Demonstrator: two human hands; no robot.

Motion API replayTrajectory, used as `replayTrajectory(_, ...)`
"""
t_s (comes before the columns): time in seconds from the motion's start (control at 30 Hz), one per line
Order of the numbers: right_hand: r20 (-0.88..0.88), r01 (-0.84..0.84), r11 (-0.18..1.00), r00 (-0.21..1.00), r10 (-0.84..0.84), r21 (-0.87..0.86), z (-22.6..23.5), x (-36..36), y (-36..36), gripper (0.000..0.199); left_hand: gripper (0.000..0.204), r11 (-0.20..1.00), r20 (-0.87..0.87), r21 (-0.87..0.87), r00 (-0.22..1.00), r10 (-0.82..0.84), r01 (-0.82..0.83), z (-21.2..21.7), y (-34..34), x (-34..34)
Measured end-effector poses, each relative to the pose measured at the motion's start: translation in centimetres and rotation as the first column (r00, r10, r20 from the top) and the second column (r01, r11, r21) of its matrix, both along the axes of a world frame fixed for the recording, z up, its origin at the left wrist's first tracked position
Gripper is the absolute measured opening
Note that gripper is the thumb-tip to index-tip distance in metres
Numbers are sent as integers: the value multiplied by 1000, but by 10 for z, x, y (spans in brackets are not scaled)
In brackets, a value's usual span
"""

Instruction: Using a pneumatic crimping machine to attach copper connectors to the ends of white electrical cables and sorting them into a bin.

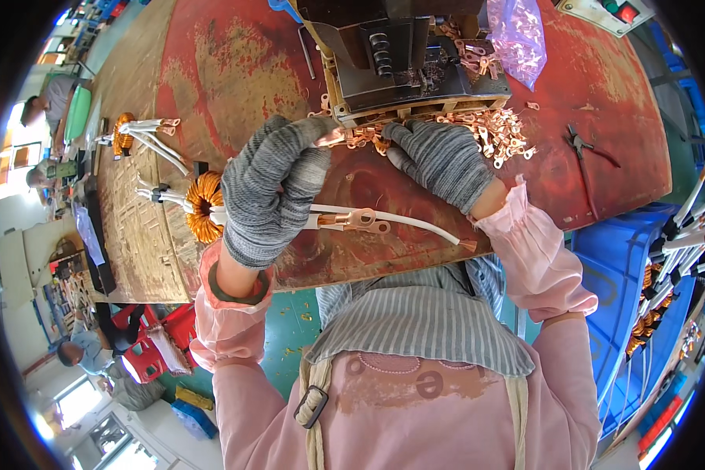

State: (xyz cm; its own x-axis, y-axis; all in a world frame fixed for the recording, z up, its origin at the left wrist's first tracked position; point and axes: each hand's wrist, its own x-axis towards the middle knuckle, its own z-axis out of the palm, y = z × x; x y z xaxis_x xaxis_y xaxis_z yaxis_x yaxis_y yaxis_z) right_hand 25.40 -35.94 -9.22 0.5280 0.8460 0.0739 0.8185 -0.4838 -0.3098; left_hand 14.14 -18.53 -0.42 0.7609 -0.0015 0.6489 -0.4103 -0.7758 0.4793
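My left hand [276, 184], in a grey knit glove, is closed with its fingertips pinching a copper cable lug [334, 137] near the front left of a black press machine [415, 94]. Against the heap of copper lugs [493, 133] at the machine's front edge rests my right hand [442, 159], gloved alike, its fingers bent together; what they grip is hidden. Just left of and below my left hand lies a copper-wound ring coil [204, 205] with white leads. A white lead with a bare copper end [468, 245] and lugs [362, 220] stretch rightward along the table.
Another coil [122, 133] with white leads lies farther left on the worn red table [235, 63]. Pliers [580, 157] lie at right, near a blue bin [615, 274] beyond the edge. A clear plastic bag [518, 39] stands beside the machine. Other people are at far left.
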Motion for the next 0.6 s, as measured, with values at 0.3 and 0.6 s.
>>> replayTrajectory(0.3, 28, -57, 998, 998, 57, 12, 0, 0, -7, 30, 23, 993, -258, 71, 964, -68, 89, 7, -1, 3)
replayTrajectory(0.6, 48, -140, 986, 990, 136, 95, 15, 4, -14, 18, 16, 991, -263, 93, 962, -71, 99, 12, -5, 14)
